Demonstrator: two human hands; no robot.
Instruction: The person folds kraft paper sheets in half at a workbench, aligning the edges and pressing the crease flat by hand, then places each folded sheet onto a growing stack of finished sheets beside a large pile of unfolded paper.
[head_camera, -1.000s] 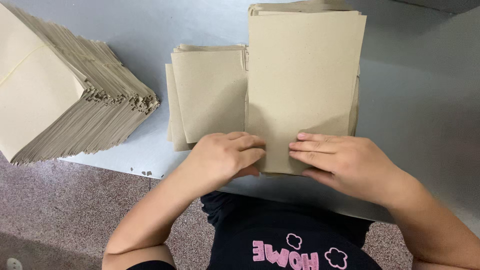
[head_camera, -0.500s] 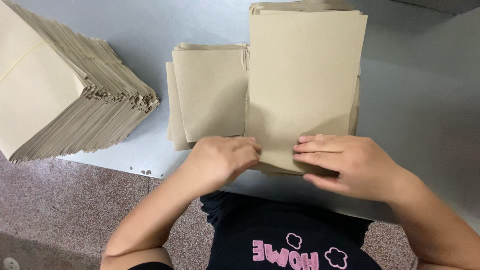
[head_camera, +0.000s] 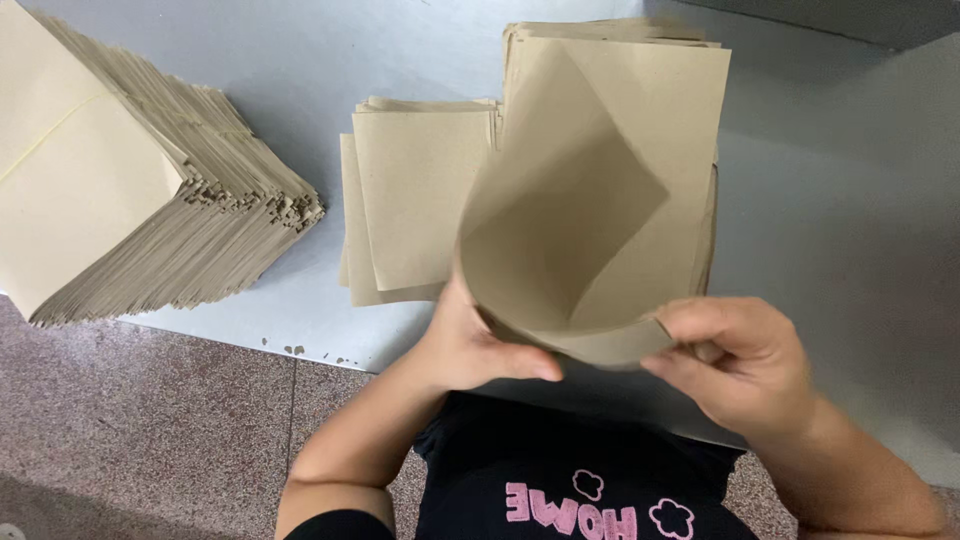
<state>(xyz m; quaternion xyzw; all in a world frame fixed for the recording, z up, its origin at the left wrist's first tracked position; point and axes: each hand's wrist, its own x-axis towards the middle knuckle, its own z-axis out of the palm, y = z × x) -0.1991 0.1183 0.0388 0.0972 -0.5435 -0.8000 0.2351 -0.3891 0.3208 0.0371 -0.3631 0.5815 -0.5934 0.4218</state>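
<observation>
Brown paper, one sheet (head_camera: 570, 210), curls up off the tall stack (head_camera: 690, 130) with its near edge lifted and bent into a trough between both hands. The left hand (head_camera: 480, 345) is closed narrowly on the sheet's near left edge, thumb pressed along the fold. The right hand (head_camera: 745, 355) pinches the near right corner, fingers curled tight. The sheet rises from the hands toward the far side, over the stack. Just left lies a smaller pile of folded sheets (head_camera: 415, 195); far left, a big fanned heap (head_camera: 130, 200), all on the grey table (head_camera: 840, 220).
</observation>
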